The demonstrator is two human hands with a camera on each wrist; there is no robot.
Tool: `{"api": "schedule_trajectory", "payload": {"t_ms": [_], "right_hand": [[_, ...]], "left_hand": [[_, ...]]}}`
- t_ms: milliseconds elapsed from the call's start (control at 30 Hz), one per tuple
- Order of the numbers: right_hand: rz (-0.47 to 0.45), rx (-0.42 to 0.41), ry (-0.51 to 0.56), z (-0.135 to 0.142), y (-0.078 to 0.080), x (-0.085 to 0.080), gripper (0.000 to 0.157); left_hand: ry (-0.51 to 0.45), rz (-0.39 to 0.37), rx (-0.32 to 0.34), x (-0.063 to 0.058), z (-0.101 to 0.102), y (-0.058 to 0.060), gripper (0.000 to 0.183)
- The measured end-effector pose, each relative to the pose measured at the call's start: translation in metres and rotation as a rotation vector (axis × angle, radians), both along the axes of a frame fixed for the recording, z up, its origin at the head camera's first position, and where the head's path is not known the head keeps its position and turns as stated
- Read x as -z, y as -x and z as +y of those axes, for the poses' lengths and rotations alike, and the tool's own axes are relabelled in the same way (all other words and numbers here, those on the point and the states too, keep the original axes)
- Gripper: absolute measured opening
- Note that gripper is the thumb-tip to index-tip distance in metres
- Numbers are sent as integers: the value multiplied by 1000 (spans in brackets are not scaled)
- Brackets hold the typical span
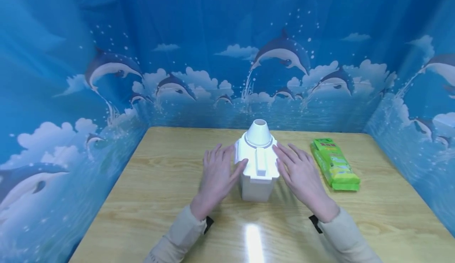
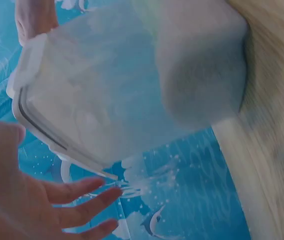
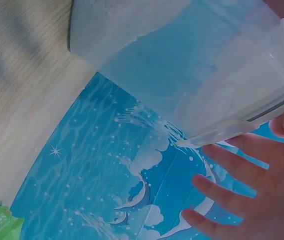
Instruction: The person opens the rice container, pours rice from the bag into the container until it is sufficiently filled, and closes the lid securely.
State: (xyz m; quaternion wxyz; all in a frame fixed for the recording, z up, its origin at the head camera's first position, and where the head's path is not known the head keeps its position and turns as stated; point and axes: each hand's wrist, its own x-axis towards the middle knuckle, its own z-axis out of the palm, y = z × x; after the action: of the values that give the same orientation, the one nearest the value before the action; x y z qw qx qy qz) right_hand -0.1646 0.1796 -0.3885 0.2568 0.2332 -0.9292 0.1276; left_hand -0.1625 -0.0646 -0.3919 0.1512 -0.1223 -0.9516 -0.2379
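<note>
A translucent plastic storage container [image 1: 256, 190] stands upright on the table, topped by a white lid [image 1: 245, 164] with a cone-shaped spout or cap and a raised bar. Whitish contents fill the container's lower part, as the left wrist view shows through its wall [image 2: 102, 85]. My left hand [image 1: 218, 172] is at the lid's left side, fingers spread and extended, thumb over the near edge. On the opposite side, my right hand [image 1: 302, 172] has its fingers spread, with fingertips at the lid's rim [image 3: 221, 132]. Whether either hand presses the lid is hard to tell.
A green and yellow soft packet [image 1: 334, 164] lies on the wooden table [image 1: 153, 200], to the right of my right hand. Behind and along both sides hangs a blue curtain [image 1: 199, 30] printed with dolphins. Light glares on the near tabletop.
</note>
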Motion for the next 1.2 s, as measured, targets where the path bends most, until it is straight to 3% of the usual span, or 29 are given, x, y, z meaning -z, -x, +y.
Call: {"api": "schedule_trajectory", "payload": {"t_ms": [167, 467, 767, 1200], "right_hand": [[32, 1, -26, 2, 1, 3, 43], [100, -32, -60, 0, 0, 8, 45], [78, -34, -34, -3, -2, 10, 45], [46, -31, 13, -4, 2, 9, 44]], "left_hand": [[69, 0, 10, 2, -4, 6, 83], [129, -4, 161, 6, -10, 19, 45], [147, 53, 210, 9, -11, 23, 41], [58, 30, 245, 12, -6, 32, 35]]}}
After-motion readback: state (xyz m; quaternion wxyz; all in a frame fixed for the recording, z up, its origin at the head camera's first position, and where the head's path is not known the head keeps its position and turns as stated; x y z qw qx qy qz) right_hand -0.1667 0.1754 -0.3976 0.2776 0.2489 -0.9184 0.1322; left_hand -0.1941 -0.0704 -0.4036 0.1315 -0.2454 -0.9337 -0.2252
